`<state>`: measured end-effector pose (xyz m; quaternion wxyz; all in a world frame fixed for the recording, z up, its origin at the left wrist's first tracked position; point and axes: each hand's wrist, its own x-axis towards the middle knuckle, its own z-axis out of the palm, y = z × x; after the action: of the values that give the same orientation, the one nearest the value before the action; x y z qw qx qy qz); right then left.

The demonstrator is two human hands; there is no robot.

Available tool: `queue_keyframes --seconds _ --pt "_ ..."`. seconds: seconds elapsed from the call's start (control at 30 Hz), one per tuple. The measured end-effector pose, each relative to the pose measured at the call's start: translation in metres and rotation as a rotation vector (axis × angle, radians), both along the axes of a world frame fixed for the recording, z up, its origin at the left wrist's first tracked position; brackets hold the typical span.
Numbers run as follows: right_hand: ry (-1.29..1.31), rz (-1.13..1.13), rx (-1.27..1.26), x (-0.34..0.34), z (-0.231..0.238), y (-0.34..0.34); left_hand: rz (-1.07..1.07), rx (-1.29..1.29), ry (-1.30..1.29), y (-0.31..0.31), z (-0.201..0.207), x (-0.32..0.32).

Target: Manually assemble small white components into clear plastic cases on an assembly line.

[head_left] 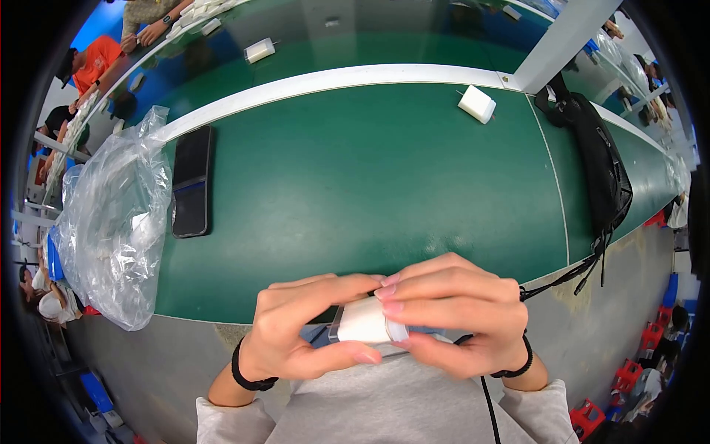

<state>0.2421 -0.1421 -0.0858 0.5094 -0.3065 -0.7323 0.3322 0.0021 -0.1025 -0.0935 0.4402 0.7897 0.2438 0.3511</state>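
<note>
A small white plug charger point(362, 320) with a clear end piece sits between my two hands, just off the near edge of the green table. My left hand point(299, 322) grips it from the left, thumb below and fingers above. From the right, my right hand point(462, 314) closes over its other end, fingertips pressed on the top and the thumb underneath. Fingers hide part of the charger's right end. A second white plug charger point(477, 105), its thin metal prongs showing, lies near the back right of the table.
On the left stand a crumpled clear plastic bag point(115, 222) and a black phone-like folded device point(192, 181). A black bag point(595, 163) with straps lies at the right edge. Behind the white rail point(355, 76), another charger point(259, 50) lies on a second surface, where other people work.
</note>
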Motion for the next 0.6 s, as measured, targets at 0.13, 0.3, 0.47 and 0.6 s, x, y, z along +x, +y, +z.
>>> queue_keyframes --seconds 0.13,0.3,0.47,0.6 --pt "0.143 -0.121 -0.297 -0.003 0.002 -0.011 0.175 0.044 -0.126 -0.01 0.0 0.013" --pt "0.363 -0.104 -0.383 -0.01 -0.008 -0.018 0.23 0.448 0.006 -0.008 0.003 0.014" --pt "0.293 -0.12 -0.253 -0.007 -0.011 -0.017 0.19 0.366 -0.039 -0.01 0.0 0.014" --pt "0.307 -0.127 -0.234 -0.01 -0.005 -0.016 0.16 0.338 -0.06 -0.017 0.0 0.014"
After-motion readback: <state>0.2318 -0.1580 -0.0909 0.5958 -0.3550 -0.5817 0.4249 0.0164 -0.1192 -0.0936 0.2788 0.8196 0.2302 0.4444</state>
